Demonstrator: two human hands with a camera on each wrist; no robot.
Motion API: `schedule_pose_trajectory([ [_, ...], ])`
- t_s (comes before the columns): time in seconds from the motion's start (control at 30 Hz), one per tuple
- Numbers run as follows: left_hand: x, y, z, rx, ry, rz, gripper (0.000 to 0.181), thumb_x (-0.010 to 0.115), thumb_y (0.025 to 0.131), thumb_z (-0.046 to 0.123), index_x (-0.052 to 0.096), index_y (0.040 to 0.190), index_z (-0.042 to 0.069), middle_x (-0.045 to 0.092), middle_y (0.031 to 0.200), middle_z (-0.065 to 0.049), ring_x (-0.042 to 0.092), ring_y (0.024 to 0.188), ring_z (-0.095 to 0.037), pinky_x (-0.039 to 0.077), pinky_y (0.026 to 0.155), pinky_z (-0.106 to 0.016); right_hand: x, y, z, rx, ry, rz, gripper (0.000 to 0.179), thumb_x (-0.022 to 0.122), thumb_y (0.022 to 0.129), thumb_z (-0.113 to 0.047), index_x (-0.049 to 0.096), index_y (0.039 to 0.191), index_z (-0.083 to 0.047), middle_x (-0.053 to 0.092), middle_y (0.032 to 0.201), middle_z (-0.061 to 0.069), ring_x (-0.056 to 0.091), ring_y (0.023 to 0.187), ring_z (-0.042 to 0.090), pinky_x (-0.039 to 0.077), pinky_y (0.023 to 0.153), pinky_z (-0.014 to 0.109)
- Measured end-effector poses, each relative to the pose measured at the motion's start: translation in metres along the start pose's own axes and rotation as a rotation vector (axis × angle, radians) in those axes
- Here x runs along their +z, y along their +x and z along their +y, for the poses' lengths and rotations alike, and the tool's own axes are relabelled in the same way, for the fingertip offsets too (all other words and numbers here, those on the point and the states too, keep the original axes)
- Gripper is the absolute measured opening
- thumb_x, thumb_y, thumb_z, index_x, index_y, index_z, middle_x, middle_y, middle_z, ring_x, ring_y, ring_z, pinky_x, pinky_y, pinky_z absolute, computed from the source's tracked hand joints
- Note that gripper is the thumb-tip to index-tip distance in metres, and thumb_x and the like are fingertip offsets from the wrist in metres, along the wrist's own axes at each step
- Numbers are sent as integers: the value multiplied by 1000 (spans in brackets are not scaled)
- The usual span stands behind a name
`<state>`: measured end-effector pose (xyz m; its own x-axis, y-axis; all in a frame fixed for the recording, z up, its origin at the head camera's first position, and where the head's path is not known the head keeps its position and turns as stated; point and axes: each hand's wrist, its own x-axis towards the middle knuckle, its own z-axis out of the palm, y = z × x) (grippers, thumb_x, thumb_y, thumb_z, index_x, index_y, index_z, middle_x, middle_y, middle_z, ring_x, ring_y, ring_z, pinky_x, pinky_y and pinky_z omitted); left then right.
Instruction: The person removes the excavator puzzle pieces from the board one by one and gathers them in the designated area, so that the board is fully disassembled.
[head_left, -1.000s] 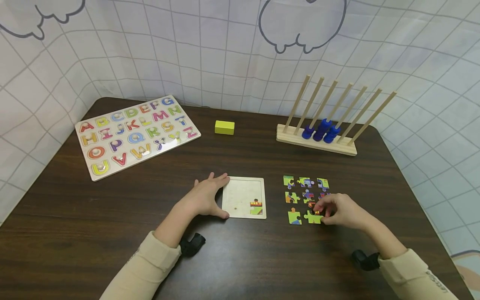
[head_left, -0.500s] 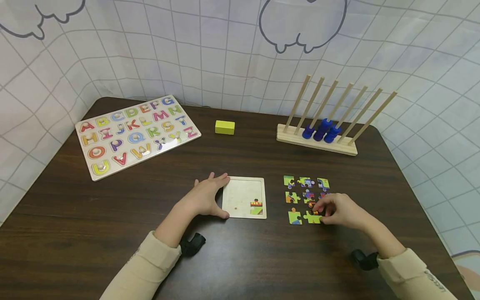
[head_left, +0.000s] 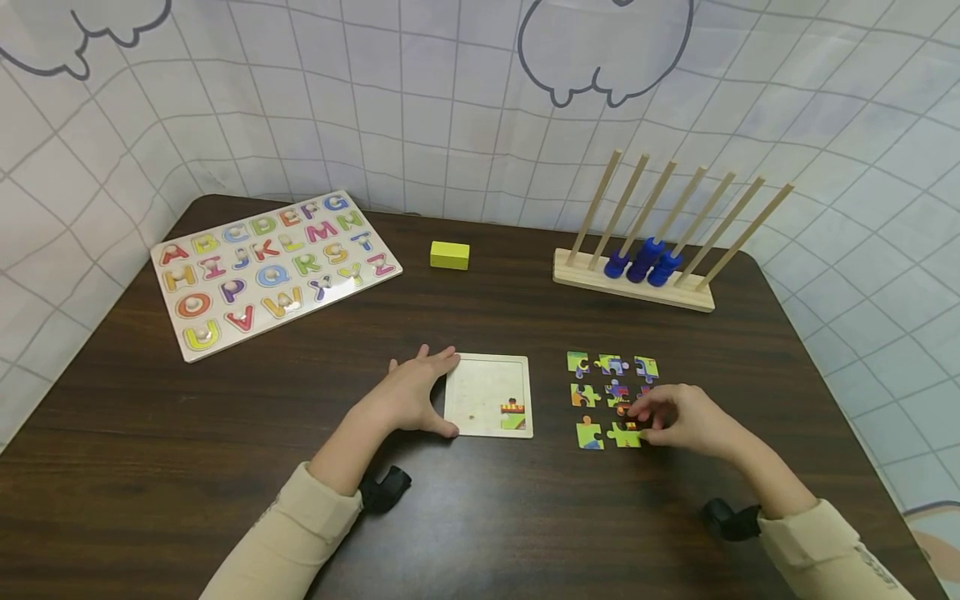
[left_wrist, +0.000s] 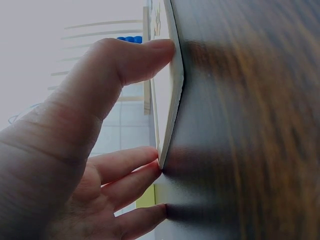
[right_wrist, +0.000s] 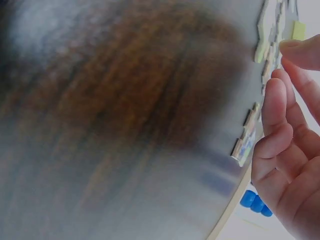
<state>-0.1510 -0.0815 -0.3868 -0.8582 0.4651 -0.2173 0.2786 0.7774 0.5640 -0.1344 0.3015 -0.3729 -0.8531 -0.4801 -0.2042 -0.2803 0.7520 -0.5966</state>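
Observation:
My left hand (head_left: 408,392) spans the left side of a square wooden puzzle tray (head_left: 480,375), thumb and fingers touching its two left corners. In the left wrist view, the thumb (left_wrist: 150,55) lies over the tray's edge. One red and green piece (head_left: 513,415) sits in the tray's lower right corner. My right hand (head_left: 686,421) bends over the loose pieces on the right, its thumb and index finger pinching a green jigsaw puzzle piece (head_left: 621,435) with red and orange on top. Fingers partly cover this piece and another piece (head_left: 647,390) behind it.
Several more puzzle pieces (head_left: 585,395) lie in rows right of the tray. Farther back are an alphabet board (head_left: 300,325), a yellow block (head_left: 449,256) and a wooden peg rack (head_left: 630,289) with blue beads. A white patterned curtain (head_left: 450,125) hangs behind the dark table (head_left: 487,525).
My right thumb and index finger have shifted slightly at the green puzzle piece, which has edged a little to the left. My left hand and the tray stay put.

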Motion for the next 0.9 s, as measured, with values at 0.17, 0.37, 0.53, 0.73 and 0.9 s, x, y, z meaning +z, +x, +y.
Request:
schedule_pose_trajectory([
  [0.17, 0, 0, 0, -1, 5, -2, 96, 84, 63, 32, 35, 141, 7, 27, 148, -4, 14, 136, -35, 11, 98, -68, -1, -1, -3, 26, 30, 27, 20, 72, 75, -3, 66, 94, -5, 59, 80, 1, 53, 64, 9, 47, 55, 23],
  [0.37, 1, 1, 0, -2, -2, 3, 95, 84, 63, 30, 35, 141, 5, 28, 148, -5, 14, 136, -35, 10, 99, -67, 1, 1, -7, 1, 103, 34, 23, 73, 74, -3, 66, 96, -3, 60, 81, 3, 54, 64, 12, 48, 57, 24],
  [0.53, 0, 1, 0, -4, 1, 1, 96, 85, 62, 31, 35, 141, 6, 28, 147, -5, 14, 136, -35, 10, 99, -67, 3, 5, -11, -27, 182, 20, 25, 73, 76, -9, 64, 99, -2, 63, 86, 5, 54, 66, 12, 49, 58, 25],
  [0.73, 0, 0, 1, -7, 0, -6, 97, 85, 62, 32, 35, 141, 7, 28, 148, -4, 14, 136, -35, 10, 99, -67, 9, 12, -18, -84, 211, 21, 26, 73, 77, -8, 64, 100, -1, 62, 82, 4, 55, 66, 12, 49, 57, 26],
  [0.9, -1, 1, 1, -5, 1, -7, 96, 84, 62, 32, 35, 141, 6, 28, 148, -4, 14, 136, -35, 11, 98, -67, 12, 19, -30, -69, 213, 24, 27, 75, 75, -10, 65, 99, -1, 62, 81, 4, 56, 65, 14, 49, 55, 25],
])
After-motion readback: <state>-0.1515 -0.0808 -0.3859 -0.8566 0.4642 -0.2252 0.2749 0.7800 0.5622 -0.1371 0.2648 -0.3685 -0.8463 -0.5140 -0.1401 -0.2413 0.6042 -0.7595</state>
